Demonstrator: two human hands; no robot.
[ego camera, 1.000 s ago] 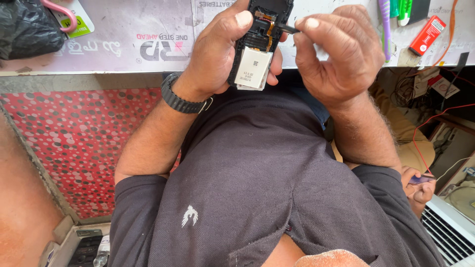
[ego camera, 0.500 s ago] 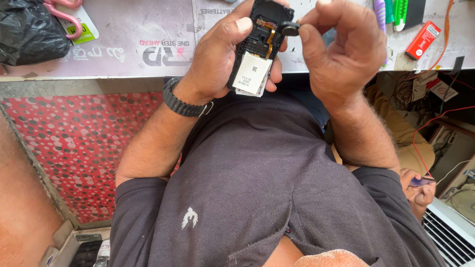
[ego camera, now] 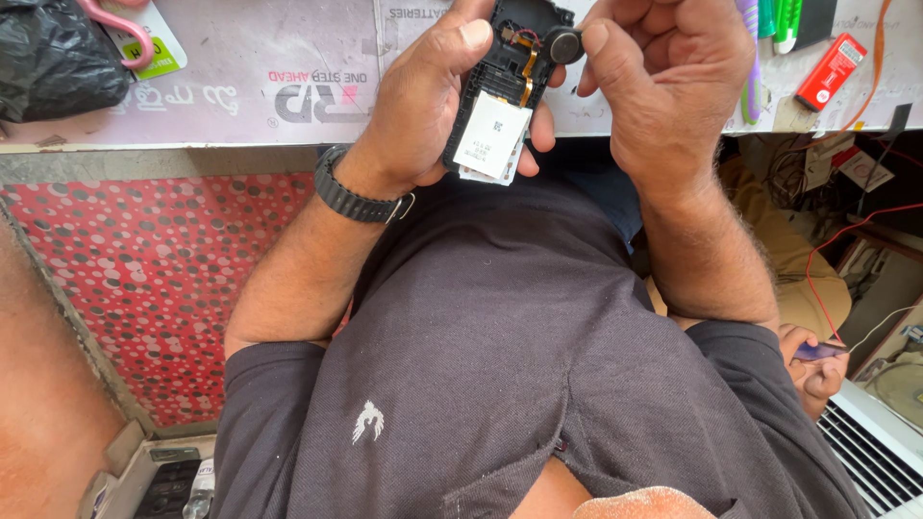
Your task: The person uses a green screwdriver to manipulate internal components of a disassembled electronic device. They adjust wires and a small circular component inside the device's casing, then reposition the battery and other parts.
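A: We start at our right hand [ego camera: 673, 86]: its fingers [ego camera: 598, 43] are pinched together on a small round dark part [ego camera: 564, 45], which sits at two o'clock of the opened phone [ego camera: 505, 91].

B: And our left hand [ego camera: 433, 106] has its fingers clamped around the phone, thumb along the nine o'clock edge, above the table [ego camera: 240, 86].

A: We judge the phone light and stiff, but its open insides look fragile, so we hold it by the edges only. The round part looks tiny, light and easy to drop.

B: Counting: one phone, one round part, one white label [ego camera: 492, 135] at its six o'clock end, one thin orange ribbon [ego camera: 528, 72]. Further out, one red lighter [ego camera: 830, 72] at three o'clock and one black bag [ego camera: 53, 58] at nine.
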